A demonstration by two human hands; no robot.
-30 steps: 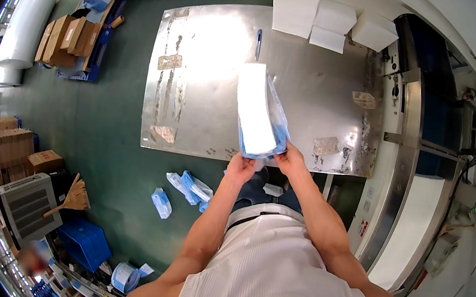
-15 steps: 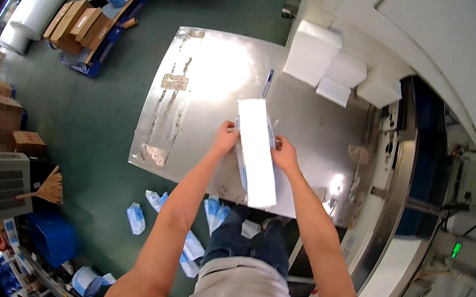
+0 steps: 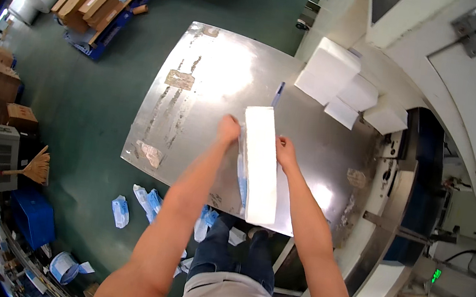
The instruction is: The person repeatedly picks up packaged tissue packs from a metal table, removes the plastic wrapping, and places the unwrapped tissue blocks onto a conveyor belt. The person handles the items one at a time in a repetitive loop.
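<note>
A long white block (image 3: 260, 166), which looks like a stack of folded paper, lies lengthwise on the metal table before me. Blue and clear plastic wrapper (image 3: 242, 176) shows along its left side. My left hand (image 3: 229, 128), slightly blurred, is closed at the wrapper's left edge near the block's far end. On the other side, my right hand (image 3: 286, 152) pinches at the wrapper close against the block; its fingertips are partly hidden. A blue pen-like object (image 3: 278, 94) lies just beyond the block's far end.
White blocks (image 3: 329, 70) stand at the metal table's (image 3: 201, 107) far right, beside a machine (image 3: 388, 168). Crumpled blue-and-white wrappers (image 3: 120, 211) litter the green floor near my feet. Cartons (image 3: 91, 6) sit on a pallet at far left; a broom (image 3: 37, 167) is at left.
My view has shifted, so the table appears turned slightly. The left hand has drawn a little away from the block's side. The block sits slightly nearer my body in view.
</note>
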